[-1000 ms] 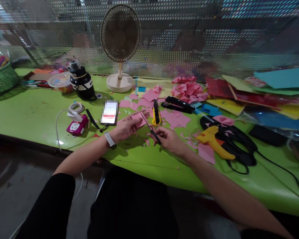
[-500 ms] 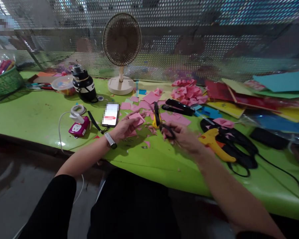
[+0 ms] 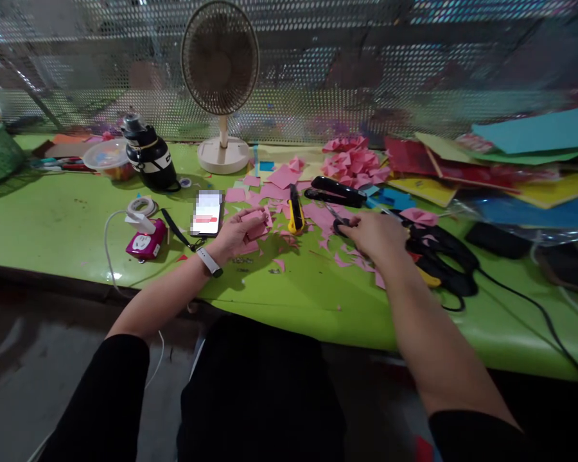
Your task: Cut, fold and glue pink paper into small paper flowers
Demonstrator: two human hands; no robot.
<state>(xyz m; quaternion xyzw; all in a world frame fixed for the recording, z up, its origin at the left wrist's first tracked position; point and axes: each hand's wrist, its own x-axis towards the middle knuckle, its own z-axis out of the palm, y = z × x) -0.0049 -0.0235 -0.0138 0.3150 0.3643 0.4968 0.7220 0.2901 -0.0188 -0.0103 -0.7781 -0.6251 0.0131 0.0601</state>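
My left hand [image 3: 237, 236] holds a small folded piece of pink paper [image 3: 262, 221] between thumb and fingers, just right of the phone [image 3: 207, 213]. On the right, my right hand [image 3: 378, 234] is closed on the dark handles of the scissors [image 3: 341, 223], low over the pink scraps. The scissor blades point up and to the left. Between my hands lies a yellow and black cutter [image 3: 295, 212]. Behind it are flat pink sheets [image 3: 282, 178], and a pile of folded pink pieces [image 3: 354, 163] sits farther back.
A black stapler [image 3: 334, 191] lies behind my right hand. Right of it are a yellow-and-black tool [image 3: 428, 277] with a cord and stacked coloured sheets [image 3: 534, 131]. A fan [image 3: 224, 155], a black bottle [image 3: 151, 157] and a purple socket block [image 3: 147, 242] stand on the left.
My right hand has moved right with the scissors, away from my left hand and down toward the scraps. My left hand still holds the pink piece. The view has shifted slightly.
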